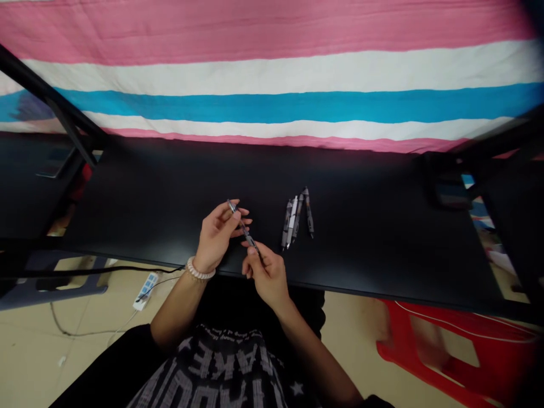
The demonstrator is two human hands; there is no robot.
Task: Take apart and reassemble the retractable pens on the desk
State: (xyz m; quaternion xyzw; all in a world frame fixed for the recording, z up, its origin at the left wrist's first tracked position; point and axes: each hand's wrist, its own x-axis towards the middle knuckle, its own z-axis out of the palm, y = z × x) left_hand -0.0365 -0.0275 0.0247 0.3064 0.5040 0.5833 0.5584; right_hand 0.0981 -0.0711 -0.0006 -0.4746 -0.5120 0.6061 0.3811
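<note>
Over the front part of the black table, a slim pen is held at a slant between both hands. My left hand, with a pale coiled band on its wrist, pinches the pen's upper end between thumb and fingers. Closed around the lower end is my right hand, its thumb lying along the barrel. Just to the right, several pens lie close together on the table, among them a white and grey pen and a dark patterned pen at the right end of the group.
A striped cloth hangs behind the table. Black metal frame bars stand at both sides. Below, a white power strip with cables lies on the floor at left, and a red plastic stool stands at right.
</note>
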